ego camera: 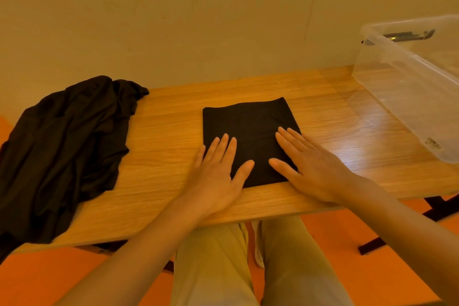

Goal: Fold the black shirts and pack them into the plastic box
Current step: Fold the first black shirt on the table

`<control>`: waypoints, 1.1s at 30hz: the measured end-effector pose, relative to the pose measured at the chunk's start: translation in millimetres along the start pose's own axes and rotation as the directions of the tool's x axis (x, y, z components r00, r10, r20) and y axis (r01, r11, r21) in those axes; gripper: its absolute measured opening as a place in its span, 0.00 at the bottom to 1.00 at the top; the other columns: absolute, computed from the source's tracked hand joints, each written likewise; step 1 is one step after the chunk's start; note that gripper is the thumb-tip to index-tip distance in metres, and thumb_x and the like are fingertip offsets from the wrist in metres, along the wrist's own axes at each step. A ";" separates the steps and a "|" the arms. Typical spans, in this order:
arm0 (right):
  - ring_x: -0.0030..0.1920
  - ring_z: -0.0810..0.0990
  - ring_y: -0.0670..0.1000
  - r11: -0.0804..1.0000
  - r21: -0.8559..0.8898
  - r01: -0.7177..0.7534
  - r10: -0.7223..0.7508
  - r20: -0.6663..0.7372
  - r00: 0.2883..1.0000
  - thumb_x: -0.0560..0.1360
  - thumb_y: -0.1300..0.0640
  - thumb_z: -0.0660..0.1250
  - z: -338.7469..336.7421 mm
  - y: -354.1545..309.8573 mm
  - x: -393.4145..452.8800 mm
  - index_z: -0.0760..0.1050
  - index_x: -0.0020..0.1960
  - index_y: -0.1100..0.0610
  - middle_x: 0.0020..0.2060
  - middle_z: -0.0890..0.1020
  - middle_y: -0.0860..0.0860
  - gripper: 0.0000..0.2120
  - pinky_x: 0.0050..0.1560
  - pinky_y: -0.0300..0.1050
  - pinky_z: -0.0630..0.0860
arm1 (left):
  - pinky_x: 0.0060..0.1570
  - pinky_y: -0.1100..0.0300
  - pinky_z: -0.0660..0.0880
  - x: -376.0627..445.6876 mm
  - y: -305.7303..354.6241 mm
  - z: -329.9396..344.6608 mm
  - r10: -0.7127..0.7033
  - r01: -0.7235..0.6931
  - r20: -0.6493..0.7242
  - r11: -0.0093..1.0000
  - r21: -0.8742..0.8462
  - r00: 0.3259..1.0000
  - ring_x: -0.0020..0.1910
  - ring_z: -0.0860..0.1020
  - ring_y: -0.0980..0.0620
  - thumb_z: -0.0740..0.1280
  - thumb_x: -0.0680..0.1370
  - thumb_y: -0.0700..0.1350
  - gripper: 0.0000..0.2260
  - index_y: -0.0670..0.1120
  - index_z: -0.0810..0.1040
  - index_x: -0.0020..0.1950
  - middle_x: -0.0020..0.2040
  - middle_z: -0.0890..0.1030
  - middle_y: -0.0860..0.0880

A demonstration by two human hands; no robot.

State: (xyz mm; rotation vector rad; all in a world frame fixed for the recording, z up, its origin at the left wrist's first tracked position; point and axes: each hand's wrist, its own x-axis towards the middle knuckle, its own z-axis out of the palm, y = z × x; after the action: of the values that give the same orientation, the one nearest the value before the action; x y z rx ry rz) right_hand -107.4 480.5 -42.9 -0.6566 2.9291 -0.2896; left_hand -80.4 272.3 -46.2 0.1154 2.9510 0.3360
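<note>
Folded black shirt [248,141] lying mid bench [161,131]. Left hand [216,176] and right hand [310,169] pressing flat on it, fingers straight, gripping nothing. Best smoothing gently outward, keeping edges lined up. Plastic box [409,87] waiting right, unfolded shirts [62,146] left.

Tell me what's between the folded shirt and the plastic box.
Nothing: the head view shows only bare table between the folded shirt and the plastic box.
</note>
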 end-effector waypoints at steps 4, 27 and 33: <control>0.75 0.58 0.50 0.985 0.174 0.010 0.019 -0.165 0.986 0.80 0.41 0.51 -31.9 8.2 31.6 0.54 0.77 0.52 0.76 0.58 0.49 0.29 0.71 0.49 0.61 | 0.75 0.53 0.42 37.9 -16.2 -27.3 -0.057 0.052 -0.100 0.997 -0.051 0.993 0.78 0.44 0.53 0.46 0.82 0.61 0.28 0.51 0.48 0.79 0.80 0.46 0.51; 0.65 0.69 0.57 0.984 -0.140 -0.113 0.131 0.127 0.983 0.78 0.51 0.66 -70.9 49.6 165.1 0.73 0.64 0.55 0.63 0.74 0.53 0.17 0.68 0.59 0.58 | 0.56 0.52 0.71 146.3 -45.7 -83.9 -0.112 0.112 0.012 0.993 0.028 0.994 0.58 0.74 0.45 0.68 0.78 0.46 0.12 0.44 0.76 0.60 0.58 0.77 0.44; 0.57 0.74 0.56 0.965 0.232 -0.124 0.097 0.122 0.988 0.74 0.60 0.71 -77.7 56.1 162.3 0.74 0.52 0.57 0.57 0.77 0.57 0.09 0.52 0.46 0.70 | 0.58 0.50 0.73 138.4 -50.3 -85.0 -0.078 0.066 -0.118 0.993 -0.098 0.990 0.58 0.74 0.45 0.70 0.77 0.45 0.11 0.45 0.78 0.57 0.57 0.78 0.45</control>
State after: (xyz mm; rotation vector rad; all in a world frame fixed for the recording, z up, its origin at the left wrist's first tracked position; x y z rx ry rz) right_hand -288.8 472.3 7.8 -0.4569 2.7523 -0.5636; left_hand -234.2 218.3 1.9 -0.0245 3.0425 0.4877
